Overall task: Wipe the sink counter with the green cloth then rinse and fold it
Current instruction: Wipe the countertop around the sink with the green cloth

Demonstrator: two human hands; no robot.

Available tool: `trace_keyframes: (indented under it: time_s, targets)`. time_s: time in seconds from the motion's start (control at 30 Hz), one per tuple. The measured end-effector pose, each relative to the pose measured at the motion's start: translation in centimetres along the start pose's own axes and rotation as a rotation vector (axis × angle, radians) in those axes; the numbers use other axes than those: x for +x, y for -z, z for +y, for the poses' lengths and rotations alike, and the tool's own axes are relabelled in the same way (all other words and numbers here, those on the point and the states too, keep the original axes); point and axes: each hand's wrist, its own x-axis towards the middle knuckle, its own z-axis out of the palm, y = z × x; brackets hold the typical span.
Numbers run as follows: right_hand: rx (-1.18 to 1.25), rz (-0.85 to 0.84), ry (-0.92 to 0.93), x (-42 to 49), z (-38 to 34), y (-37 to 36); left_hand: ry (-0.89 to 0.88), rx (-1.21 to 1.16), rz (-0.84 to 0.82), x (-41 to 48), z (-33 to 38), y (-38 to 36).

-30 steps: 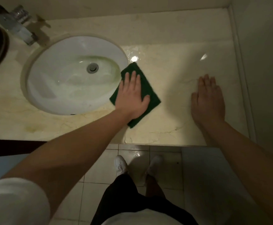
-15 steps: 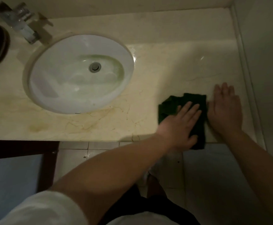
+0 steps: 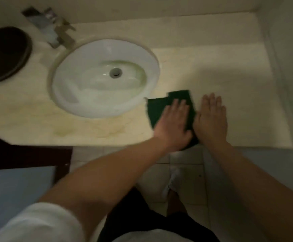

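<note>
The green cloth (image 3: 159, 106) lies flat on the beige marble counter (image 3: 220, 75), just right of the white oval sink (image 3: 90, 95). My left hand (image 3: 172, 124) presses down on it with flat fingers, covering its lower right part. One corner of the cloth reaches the counter's front edge. My right hand (image 3: 211, 117) rests palm down on the bare counter, right beside the cloth and touching my left hand. It holds nothing.
A chrome faucet (image 3: 51, 30) stands behind the sink at the upper left. A dark round dish (image 3: 4, 53) sits on the counter's far left. A wall (image 3: 292, 67) bounds the counter on the right. Below are floor tiles and my white shoes (image 3: 170, 184).
My left hand slid the cloth from the sink's rim right toward my right hand, and now back left a little. The view shifted and is blurred.
</note>
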Motion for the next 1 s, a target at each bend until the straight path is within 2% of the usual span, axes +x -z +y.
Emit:
trace_keyframes:
  time_s: [0.2, 0.33, 0.43, 0.5, 0.67, 0.83, 1.0]
  targets:
    - [-0.044, 0.034, -0.018, -2.4, -2.7, -1.2, -0.183, 0.053, -0.012, -2.2, -3.3, -0.8]
    - [-0.071, 0.015, 0.029, -4.9, -10.3, -3.2, -0.243, 0.057, 0.011, -7.1, -10.4, -0.8]
    - [-0.090, 0.005, 0.027, -6.4, -17.5, -4.9, -0.187, 0.066, 0.002, -11.7, -17.8, 0.0]
    - [-0.067, 0.001, -0.056, -7.2, -20.9, -5.6, -0.124, 0.070, -0.005, -14.7, -23.0, 0.6]
    - [-0.114, 0.025, -0.112, -7.3, -22.0, -5.8, -0.064, 0.137, -0.020, -19.6, -31.9, 1.7]
    - [-0.097, 0.023, -0.129, -7.3, -22.5, -5.9, -0.003, 0.089, -0.013, -18.4, -30.2, 1.4]
    - [-0.141, 0.014, -0.110, -7.1, -22.0, -6.1, -0.126, -0.038, -0.029, -12.9, -20.2, 0.9]
